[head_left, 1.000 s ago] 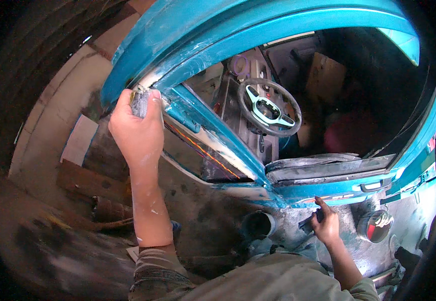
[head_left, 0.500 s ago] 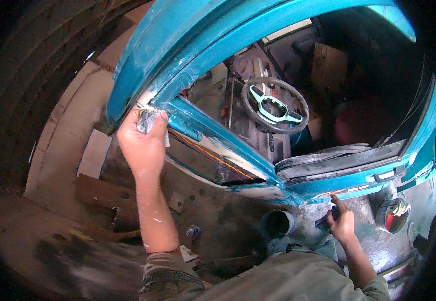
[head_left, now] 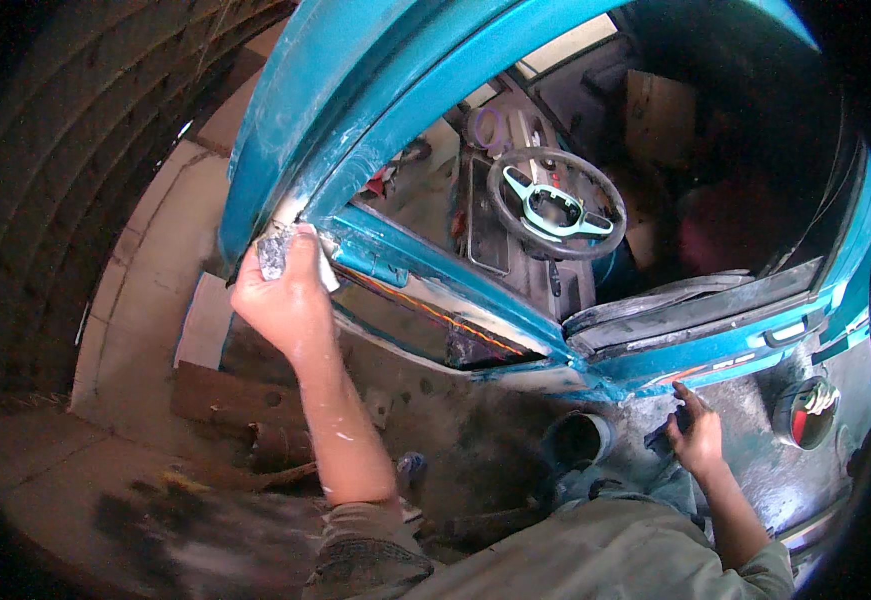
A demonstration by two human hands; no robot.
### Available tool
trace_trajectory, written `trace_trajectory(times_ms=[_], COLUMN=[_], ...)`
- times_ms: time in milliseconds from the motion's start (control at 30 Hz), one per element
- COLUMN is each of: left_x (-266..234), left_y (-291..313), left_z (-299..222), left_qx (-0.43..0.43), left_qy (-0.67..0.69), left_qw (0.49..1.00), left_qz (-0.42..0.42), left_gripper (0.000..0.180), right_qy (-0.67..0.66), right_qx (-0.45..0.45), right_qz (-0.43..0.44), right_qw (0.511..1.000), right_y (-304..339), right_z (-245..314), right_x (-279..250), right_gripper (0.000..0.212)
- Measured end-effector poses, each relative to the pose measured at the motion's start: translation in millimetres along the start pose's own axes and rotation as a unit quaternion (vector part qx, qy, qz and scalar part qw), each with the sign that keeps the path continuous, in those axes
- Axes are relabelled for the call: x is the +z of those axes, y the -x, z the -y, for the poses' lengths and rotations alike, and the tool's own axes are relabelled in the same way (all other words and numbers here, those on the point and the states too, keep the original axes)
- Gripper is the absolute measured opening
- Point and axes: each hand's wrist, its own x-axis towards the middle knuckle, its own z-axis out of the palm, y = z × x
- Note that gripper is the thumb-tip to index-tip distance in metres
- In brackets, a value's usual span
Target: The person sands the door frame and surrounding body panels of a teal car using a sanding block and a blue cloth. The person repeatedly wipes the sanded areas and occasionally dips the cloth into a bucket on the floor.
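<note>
My left hand (head_left: 285,295) pinches a folded grey-white sheet (head_left: 273,256), perhaps sandpaper, with the thumb on top. It presses at the lower corner of the blue pillar (head_left: 350,175), where whitish filler and dust show. Whitish smears mark my left forearm. Beneath the open door frame, my right hand (head_left: 696,438) is beside the lower edge of the blue door (head_left: 700,372). Its index finger stretches toward that edge and the thumb stands apart, with nothing plainly held. A dark blue thing by the thumb is too unclear to name.
Inside the cab are a steering wheel (head_left: 556,205) and a cardboard sheet (head_left: 660,118). Orange wires (head_left: 435,318) run along an opening in the front panel. A dark bucket (head_left: 576,440) and another bucket (head_left: 806,412) with items in it stand on the floor. Brown boards (head_left: 225,400) lie at left.
The view has shifted, so the vehicle sits slightly farther right. My left hand has drawn back a little from the pillar corner, the sheet still pinched. My right hand remains near the door edge.
</note>
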Motion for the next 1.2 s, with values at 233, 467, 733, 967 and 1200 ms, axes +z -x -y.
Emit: trace_trajectory(times_ms=[233,467,733,967,1200], left_x=[-10.3,2.2,0.0,-3.2,-4.3], left_y=[-10.5,7.5,10.3,4.5,-7.9], left_z=[1.0,10.1,11.2,4.9,-6.7], left_qx=[-0.033,-0.024,-0.010,0.003,0.002], left_qy=[0.007,0.028,0.010,-0.015,-0.025], left_qw=[0.998,0.999,1.000,1.000,1.000], left_qz=[0.045,0.015,-0.004,-0.003,0.005], left_gripper=[0.013,0.013,0.012,0.013,0.011], right_qy=[-0.004,-0.005,-0.002,-0.004,0.019], right_qx=[0.030,0.015,0.051,0.032,0.052], right_qz=[0.006,-0.018,0.025,-0.005,0.021], right_qw=[1.000,1.000,0.998,0.999,0.998], right_y=[3.4,3.0,-2.9,1.8,2.1], right_z=[-0.6,-7.1,1.7,-9.3,-6.3], right_x=[-5.6,-3.4,-11.7,-6.0,-10.1], right_gripper=[0.057,0.059,0.059,0.058,0.058])
